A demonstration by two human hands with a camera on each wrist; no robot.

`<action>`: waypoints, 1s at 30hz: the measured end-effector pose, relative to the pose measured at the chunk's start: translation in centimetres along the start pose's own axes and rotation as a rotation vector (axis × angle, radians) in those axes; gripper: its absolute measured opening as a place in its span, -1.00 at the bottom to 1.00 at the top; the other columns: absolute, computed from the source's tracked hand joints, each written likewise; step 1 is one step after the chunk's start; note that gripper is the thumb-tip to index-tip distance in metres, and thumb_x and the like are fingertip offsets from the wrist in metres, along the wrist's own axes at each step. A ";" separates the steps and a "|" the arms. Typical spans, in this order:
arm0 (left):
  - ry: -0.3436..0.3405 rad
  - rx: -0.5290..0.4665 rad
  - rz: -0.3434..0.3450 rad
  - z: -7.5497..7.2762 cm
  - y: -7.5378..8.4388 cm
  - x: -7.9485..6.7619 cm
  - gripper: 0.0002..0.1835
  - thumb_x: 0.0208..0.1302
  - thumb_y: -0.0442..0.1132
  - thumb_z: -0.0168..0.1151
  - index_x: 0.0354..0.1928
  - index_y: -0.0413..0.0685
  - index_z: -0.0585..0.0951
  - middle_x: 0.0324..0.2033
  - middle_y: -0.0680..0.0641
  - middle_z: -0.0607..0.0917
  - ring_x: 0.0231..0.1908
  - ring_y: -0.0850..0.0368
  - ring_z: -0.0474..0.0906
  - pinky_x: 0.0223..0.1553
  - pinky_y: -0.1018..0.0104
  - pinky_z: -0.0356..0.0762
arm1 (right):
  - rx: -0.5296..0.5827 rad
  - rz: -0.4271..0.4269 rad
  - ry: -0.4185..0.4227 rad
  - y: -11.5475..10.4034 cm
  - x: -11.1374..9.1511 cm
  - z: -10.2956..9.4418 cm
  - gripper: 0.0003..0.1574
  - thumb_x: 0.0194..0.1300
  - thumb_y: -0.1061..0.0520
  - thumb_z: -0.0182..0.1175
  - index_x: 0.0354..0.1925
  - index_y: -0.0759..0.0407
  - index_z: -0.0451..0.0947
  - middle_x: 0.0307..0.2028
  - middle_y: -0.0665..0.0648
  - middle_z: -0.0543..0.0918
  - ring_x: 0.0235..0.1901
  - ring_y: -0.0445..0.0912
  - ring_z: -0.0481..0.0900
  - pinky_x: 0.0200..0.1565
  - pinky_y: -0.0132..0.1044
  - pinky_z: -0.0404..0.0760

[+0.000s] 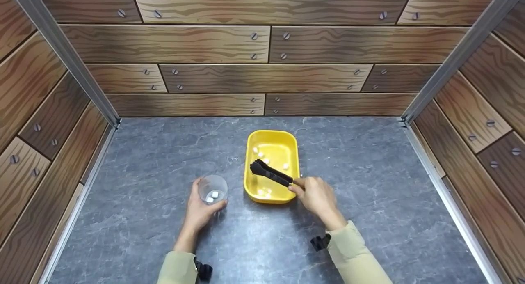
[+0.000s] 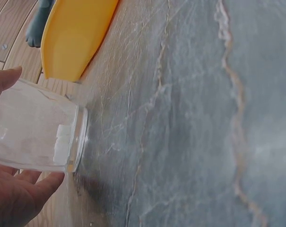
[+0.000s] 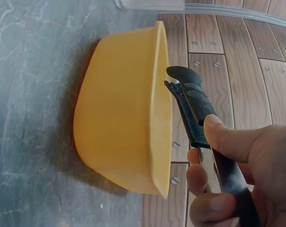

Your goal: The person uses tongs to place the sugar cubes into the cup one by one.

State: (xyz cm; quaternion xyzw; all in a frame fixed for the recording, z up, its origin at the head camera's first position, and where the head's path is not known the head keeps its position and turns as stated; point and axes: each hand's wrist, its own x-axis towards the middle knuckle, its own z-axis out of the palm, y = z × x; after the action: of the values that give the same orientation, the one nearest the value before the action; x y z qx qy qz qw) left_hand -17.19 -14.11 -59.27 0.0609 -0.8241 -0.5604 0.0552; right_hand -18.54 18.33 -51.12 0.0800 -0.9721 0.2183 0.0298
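Note:
My left hand (image 1: pixel 199 212) holds a clear plastic cup (image 1: pixel 213 184), its fingers and thumb curled round the sides. Two small white cubes (image 2: pixel 61 144) lie at the cup's bottom, which is close to the tabletop in the left wrist view. My right hand (image 1: pixel 318 195) grips a pair of tongs (image 1: pixel 272 175) with black tips and metal arms. The tips (image 3: pixel 184 75) are near each other, above the tray's rim in the right wrist view, with nothing seen between them. Below them stands a yellow tray (image 1: pixel 270 200) with several white cubes (image 1: pixel 286 166) scattered inside.
The grey marbled tabletop (image 1: pixel 164 152) carries the tray, just right of the cup. Wood-patterned walls (image 1: pixel 262 44) enclose the back and both sides, with metal frame posts (image 1: pixel 67 56) at the corners.

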 end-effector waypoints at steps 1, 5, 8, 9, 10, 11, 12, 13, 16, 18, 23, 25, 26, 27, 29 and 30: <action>0.001 -0.001 0.000 0.0 0.0 -0.1 0.12 -0.19 -0.17 0.64 0.42 -0.19 0.17 0.29 -0.38 0.35 0.28 -0.32 0.29 0.29 -0.17 0.23 | 0.006 0.004 -0.002 -0.1 -0.1 0.0 -0.76 0.28 -0.10 0.32 -0.24 -0.01 0.77 -0.58 -0.03 0.57 -0.68 -0.13 0.34 -0.63 -0.25 0.28; 0.006 -0.014 0.012 0.0 -0.2 -0.2 0.11 -0.21 -0.19 0.64 0.41 -0.20 0.18 0.27 -0.39 0.37 0.26 -0.32 0.31 0.28 -0.15 0.25 | 0.033 0.019 -0.007 -0.6 -0.4 -0.3 -0.71 0.27 -0.12 0.32 -0.17 0.00 0.77 -0.52 -0.02 0.63 -0.70 -0.15 0.32 -0.65 -0.27 0.27; 0.010 -0.028 0.022 0.1 -0.2 -0.2 0.09 -0.22 -0.19 0.64 0.39 -0.18 0.21 0.25 -0.38 0.40 0.25 -0.31 0.33 0.27 -0.15 0.26 | 0.052 0.020 -0.008 -1.0 -0.5 -0.4 -0.68 0.27 -0.12 0.32 -0.11 0.00 0.76 -0.44 -0.01 0.67 -0.68 -0.16 0.33 -0.64 -0.27 0.27; 0.010 -0.030 0.023 0.1 -0.3 -0.2 0.09 -0.22 -0.20 0.64 0.38 -0.18 0.21 0.25 -0.37 0.40 0.24 -0.30 0.34 0.27 -0.15 0.26 | 0.056 0.016 -0.009 -1.1 -0.6 -0.4 -0.69 0.27 -0.12 0.32 -0.12 0.00 0.76 -0.45 -0.01 0.67 -0.67 -0.15 0.34 -0.63 -0.26 0.27; 0.010 -0.033 0.023 0.1 -0.3 -0.2 0.09 -0.22 -0.20 0.65 0.38 -0.17 0.22 0.25 -0.37 0.41 0.24 -0.30 0.34 0.27 -0.15 0.26 | 0.059 0.014 -0.011 -1.2 -0.6 -0.4 -0.71 0.27 -0.12 0.32 -0.16 -0.01 0.77 -0.47 0.00 0.66 -0.66 -0.15 0.35 -0.62 -0.26 0.28; 0.011 -0.030 0.023 0.1 -0.3 -0.2 0.09 -0.22 -0.19 0.64 0.38 -0.17 0.22 0.25 -0.37 0.41 0.24 -0.30 0.34 0.27 -0.15 0.26 | 0.063 0.013 -0.008 -1.4 -0.6 -0.5 -0.71 0.27 -0.12 0.32 -0.16 -0.01 0.77 -0.46 0.00 0.66 -0.65 -0.14 0.36 -0.61 -0.25 0.29; 0.011 -0.033 0.024 0.1 -0.3 -0.2 0.09 -0.22 -0.20 0.64 0.38 -0.17 0.21 0.25 -0.37 0.41 0.24 -0.30 0.34 0.27 -0.15 0.26 | 0.060 0.011 -0.005 -1.5 -0.6 -0.5 -0.72 0.26 -0.13 0.32 -0.17 -0.03 0.77 -0.46 -0.01 0.66 -0.63 -0.14 0.37 -0.60 -0.25 0.30; 0.011 -0.035 0.025 0.1 -0.3 -0.2 0.09 -0.23 -0.20 0.65 0.38 -0.18 0.21 0.25 -0.37 0.41 0.23 -0.30 0.34 0.27 -0.16 0.26 | 0.062 0.010 -0.004 -1.7 -0.6 -0.6 -0.72 0.26 -0.13 0.33 -0.18 -0.04 0.77 -0.47 -0.02 0.65 -0.62 -0.13 0.37 -0.60 -0.24 0.30; 0.012 -0.035 0.025 0.1 -0.3 -0.2 0.10 -0.23 -0.20 0.64 0.39 -0.20 0.20 0.26 -0.38 0.40 0.24 -0.31 0.33 0.28 -0.15 0.25 | 0.060 -0.004 -0.001 -2.2 -0.6 -0.7 -0.75 0.25 -0.15 0.33 -0.21 -0.09 0.77 -0.49 -0.04 0.64 -0.61 -0.14 0.39 -0.59 -0.23 0.32; 0.012 -0.033 0.024 0.1 -0.3 -0.1 0.11 -0.22 -0.20 0.64 0.40 -0.21 0.19 0.26 -0.39 0.38 0.25 -0.32 0.32 0.28 -0.15 0.24 | 0.066 -0.017 0.000 -2.7 -0.6 -0.7 -0.73 0.24 -0.16 0.33 -0.16 -0.10 0.77 -0.45 -0.06 0.66 -0.61 -0.16 0.39 -0.60 -0.24 0.33; 0.012 -0.027 0.022 0.2 -0.3 0.0 0.12 -0.22 -0.18 0.64 0.41 -0.22 0.18 0.28 -0.39 0.37 0.27 -0.32 0.30 0.30 -0.15 0.22 | 0.104 -0.068 -0.010 -3.8 -0.7 -0.6 -0.65 0.24 -0.13 0.34 -0.09 0.00 0.76 -0.45 -0.03 0.68 -0.67 -0.19 0.36 -0.65 -0.28 0.35; 0.013 -0.027 0.025 0.2 -0.3 0.0 0.13 -0.22 -0.17 0.65 0.40 -0.22 0.18 0.28 -0.39 0.37 0.26 -0.31 0.30 0.29 -0.15 0.22 | 0.112 -0.095 -0.013 -4.2 -0.7 -0.5 -0.68 0.24 -0.11 0.34 -0.13 0.01 0.77 -0.52 -0.06 0.62 -0.68 -0.20 0.34 -0.66 -0.29 0.33; 0.015 -0.028 0.028 0.2 -0.3 0.1 0.13 -0.22 -0.17 0.65 0.40 -0.21 0.18 0.27 -0.39 0.38 0.26 -0.31 0.31 0.29 -0.14 0.23 | 0.111 -0.109 -0.010 -4.5 -0.7 -0.4 -0.70 0.24 -0.10 0.34 -0.14 0.01 0.77 -0.54 -0.08 0.61 -0.68 -0.21 0.34 -0.66 -0.29 0.33; 0.018 -0.029 0.031 0.1 -0.3 0.1 0.12 -0.23 -0.18 0.65 0.40 -0.21 0.19 0.27 -0.38 0.39 0.25 -0.30 0.32 0.29 -0.14 0.24 | 0.107 -0.126 -0.008 -4.7 -0.8 -0.4 -0.71 0.24 -0.10 0.35 -0.16 0.00 0.77 -0.56 -0.10 0.58 -0.68 -0.21 0.33 -0.66 -0.30 0.33; 0.022 -0.031 0.037 0.1 -0.2 0.1 0.12 -0.23 -0.19 0.65 0.40 -0.22 0.19 0.25 -0.38 0.40 0.24 -0.29 0.34 0.28 -0.13 0.25 | 0.091 -0.157 0.000 -5.1 -0.8 -0.3 -0.73 0.23 -0.11 0.35 -0.18 -0.02 0.77 -0.60 -0.14 0.50 -0.68 -0.21 0.33 -0.65 -0.30 0.32; 0.023 -0.033 0.040 0.1 -0.2 0.1 0.12 -0.24 -0.20 0.65 0.40 -0.22 0.19 0.25 -0.38 0.41 0.23 -0.29 0.34 0.28 -0.12 0.25 | 0.081 -0.169 0.005 -5.3 -0.8 -0.2 -0.73 0.23 -0.12 0.35 -0.18 -0.03 0.78 -0.59 -0.14 0.51 -0.66 -0.20 0.34 -0.64 -0.29 0.33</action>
State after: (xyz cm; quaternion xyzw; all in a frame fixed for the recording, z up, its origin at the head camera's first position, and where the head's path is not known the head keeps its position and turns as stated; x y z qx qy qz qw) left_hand -17.33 -14.10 -59.52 0.0499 -0.8152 -0.5719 0.0771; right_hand -16.83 13.83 -48.79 0.1625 -0.9521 0.2544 0.0475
